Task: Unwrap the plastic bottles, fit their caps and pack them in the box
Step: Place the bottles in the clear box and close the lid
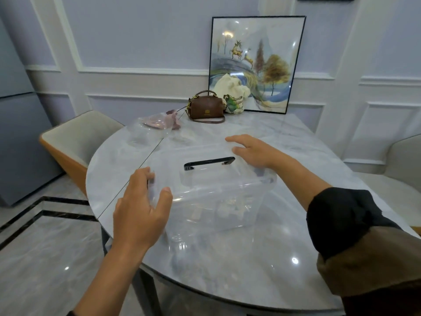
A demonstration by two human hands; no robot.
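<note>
Box: clear plastic box (211, 197) at the centre of the frame, standing on the marble bench (250, 258); its clear lid is on, with a black handle (208, 163) on top.
Contents: pale shapes show through the front wall, too blurred to name.
Left hand (141, 206): released, fingers spread and loosely bent at the box's left end, thumb toward the front wall; I cannot tell if it touches.
Right hand (252, 151): released, fingers straight, over the lid's far right corner; dark sleeve (341, 220) at lower right.
Wrapping: crumpled clear plastic (150, 131) on the bench, upper left of the box.
Far edge: brown handbag (206, 108), cream cloth bag (232, 92), and a framed picture (262, 53) leaning on the wall.
</note>
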